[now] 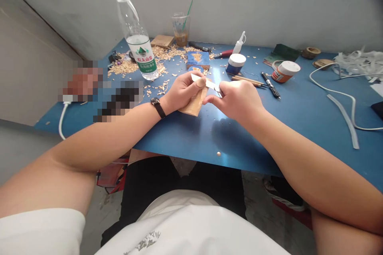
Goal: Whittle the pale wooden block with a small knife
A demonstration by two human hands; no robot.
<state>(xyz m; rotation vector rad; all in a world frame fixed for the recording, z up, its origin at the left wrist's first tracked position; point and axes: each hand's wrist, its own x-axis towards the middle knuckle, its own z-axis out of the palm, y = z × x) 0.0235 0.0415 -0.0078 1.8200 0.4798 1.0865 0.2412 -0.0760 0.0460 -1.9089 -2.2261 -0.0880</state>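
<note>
My left hand [185, 91], with a watch at its wrist, is wrapped round a pale wooden block [191, 106] held above the table. In my right hand [237, 97] is a knife [212, 85], its handle mostly hidden by the fingers. The bright flat blade lies across the upper part of the block and points left. My left thumb rests against the blade near its tip. The right thumb reaches toward the block's right edge; I cannot tell whether it touches.
Wood shavings [127, 65] surround a tall water bottle [139, 44] on the blue table [179, 139]. Farther back are a drink cup [181, 32], a blue painted block [198, 59], and a white-lidded jar [236, 63]. Rightward lie a pen [271, 85], an orange jar [285, 72] and a white cable [347, 91].
</note>
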